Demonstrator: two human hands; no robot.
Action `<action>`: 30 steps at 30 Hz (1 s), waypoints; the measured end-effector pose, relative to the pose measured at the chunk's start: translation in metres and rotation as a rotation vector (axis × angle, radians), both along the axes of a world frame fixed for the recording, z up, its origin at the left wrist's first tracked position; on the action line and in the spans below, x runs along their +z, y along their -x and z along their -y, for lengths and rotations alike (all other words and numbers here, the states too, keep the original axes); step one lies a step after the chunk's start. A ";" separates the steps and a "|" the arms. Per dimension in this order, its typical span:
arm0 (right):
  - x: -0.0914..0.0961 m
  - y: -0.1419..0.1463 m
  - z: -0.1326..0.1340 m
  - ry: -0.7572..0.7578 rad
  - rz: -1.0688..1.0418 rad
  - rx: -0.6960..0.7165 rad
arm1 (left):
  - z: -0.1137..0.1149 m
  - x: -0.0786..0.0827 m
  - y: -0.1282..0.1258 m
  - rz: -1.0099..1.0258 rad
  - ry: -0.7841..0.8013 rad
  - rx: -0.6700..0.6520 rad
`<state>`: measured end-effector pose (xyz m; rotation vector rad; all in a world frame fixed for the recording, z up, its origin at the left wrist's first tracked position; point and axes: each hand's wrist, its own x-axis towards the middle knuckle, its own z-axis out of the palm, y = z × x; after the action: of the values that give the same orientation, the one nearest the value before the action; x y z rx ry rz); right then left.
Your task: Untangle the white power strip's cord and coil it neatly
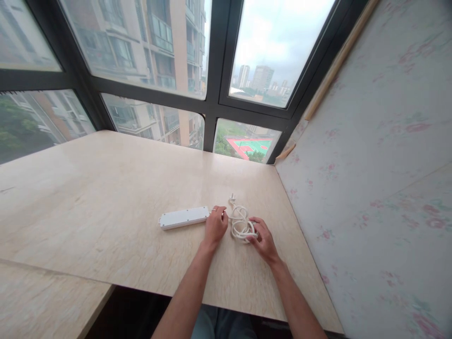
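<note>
White looped power cable [240, 225] sitting in the grasp of a bare right hand [261, 240]

Loosely coiled, the cable is lying on a cream, brown-veined, stone-look surface [116, 202], to the right of a long, white, rectangular power strip [185, 216]. The right hand is grasping the coil's right edge, its thumb pressing at the near side and its fingers curling around farther back. Wearing a thin ring [213, 210], a bare left hand [216, 226] is bending its fingers at the strip's right end; I cannot tell whether they are pinching the cord there or only touching it. Just beyond the coil, a white plug with metal prongs [232, 198] is resting on the surface, its prongs pointing toward the dark-framed glass windows [212, 108]. Outside, a beige and pinkish apartment building [162, 47] is filling the left panes, while a red-and-green sports court [252, 146] is showing through a lower one. Pale wallpaper with pink flowers [367, 188] is covering the wall along the right side.
</note>
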<state>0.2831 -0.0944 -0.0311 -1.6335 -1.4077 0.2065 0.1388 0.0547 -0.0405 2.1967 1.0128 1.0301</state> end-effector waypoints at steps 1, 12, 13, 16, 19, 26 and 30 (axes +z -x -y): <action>0.002 0.000 0.000 -0.008 -0.015 0.023 | -0.001 0.000 0.001 0.013 0.002 0.018; -0.002 -0.006 0.000 -0.058 -0.259 0.008 | 0.004 0.008 0.003 -0.087 0.000 -0.048; -0.003 -0.007 0.000 -0.060 -0.294 0.008 | 0.006 0.009 0.003 -0.108 -0.006 -0.055; -0.007 -0.009 0.001 -0.044 -0.354 0.033 | 0.009 0.012 0.002 -0.182 -0.002 -0.062; -0.008 -0.010 0.002 -0.031 -0.369 0.066 | 0.012 0.014 0.001 -0.240 0.031 -0.080; -0.008 -0.012 0.004 -0.024 -0.355 0.082 | 0.010 0.014 -0.002 -0.099 0.210 -0.102; -0.010 -0.012 0.006 -0.069 -0.465 0.104 | 0.009 0.012 -0.002 -0.060 0.246 -0.105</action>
<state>0.2950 -0.1000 -0.0414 -1.3462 -1.1260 0.5548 0.1412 0.0456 -0.0283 2.0650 0.9829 0.7543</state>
